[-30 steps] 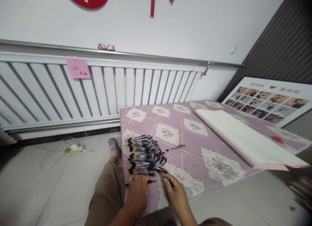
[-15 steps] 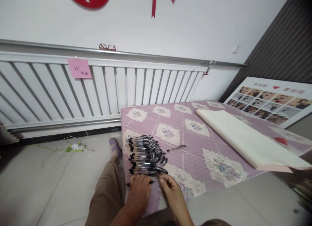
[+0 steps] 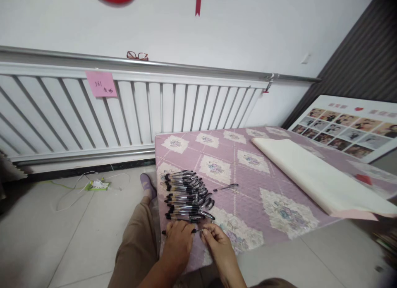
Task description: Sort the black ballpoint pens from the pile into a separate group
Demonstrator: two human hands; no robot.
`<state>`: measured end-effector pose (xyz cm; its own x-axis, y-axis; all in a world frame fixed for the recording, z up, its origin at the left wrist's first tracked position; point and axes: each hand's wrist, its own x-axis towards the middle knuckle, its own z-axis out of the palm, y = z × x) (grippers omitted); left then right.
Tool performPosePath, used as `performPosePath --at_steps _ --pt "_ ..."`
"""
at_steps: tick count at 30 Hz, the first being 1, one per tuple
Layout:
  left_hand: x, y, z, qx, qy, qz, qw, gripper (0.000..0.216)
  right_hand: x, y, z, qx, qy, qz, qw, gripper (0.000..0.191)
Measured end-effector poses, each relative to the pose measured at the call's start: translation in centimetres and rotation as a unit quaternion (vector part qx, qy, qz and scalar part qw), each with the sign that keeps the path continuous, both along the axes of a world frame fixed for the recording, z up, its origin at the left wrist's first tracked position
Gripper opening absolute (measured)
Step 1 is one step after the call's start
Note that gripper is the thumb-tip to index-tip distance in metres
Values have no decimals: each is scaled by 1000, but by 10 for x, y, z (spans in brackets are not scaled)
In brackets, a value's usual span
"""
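My left hand is closed around a black pen, pressing it low over the mattress near its front edge. The pen's back end sticks out to the left and its tip points right. Right beside that tip, my right hand has thumb and forefinger pinched together; what they hold, if anything, is too small to make out. Just beyond both hands lies a pile of clear-barrelled pens with black caps, laid side by side. A single dark pen lies apart to the right of the pile.
The mattress has a purple floral cover. A cream folded sheet and a red piece lie on its right side. A photo board leans behind. A radiator lines the wall; a power strip is on the floor.
My right fingertips have moved left, closing the gap to the pen's tip. My left hand keeps its hold on the pen. The view has shifted slightly.
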<state>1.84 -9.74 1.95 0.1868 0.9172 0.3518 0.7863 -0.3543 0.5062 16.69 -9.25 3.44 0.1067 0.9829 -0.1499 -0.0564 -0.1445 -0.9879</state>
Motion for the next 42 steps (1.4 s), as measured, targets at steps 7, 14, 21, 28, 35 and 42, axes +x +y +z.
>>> performPosePath --at_steps 7,14,21,28,35,42 --pt "0 0 -1 13 -3 -4 1000 24 -2 0 -3 23 -21 25 999 28" --pt "0 1 -4 21 -4 -9 1000 20 -1 0 -4 38 -68 41 996 31" --pt "-1 2 -2 4 -12 -12 1000 17 -2 0 1 51 -86 49 994 32" --pt "-2 2 -3 11 -15 -19 1000 14 1 0 -2 58 -112 75 989 29" --pt "-2 2 -5 24 -11 -15 1000 11 3 1 -4 70 -165 103 978 20" --pt "-2 3 -15 30 9 -25 999 8 2 0 -5 136 -296 87 941 25"
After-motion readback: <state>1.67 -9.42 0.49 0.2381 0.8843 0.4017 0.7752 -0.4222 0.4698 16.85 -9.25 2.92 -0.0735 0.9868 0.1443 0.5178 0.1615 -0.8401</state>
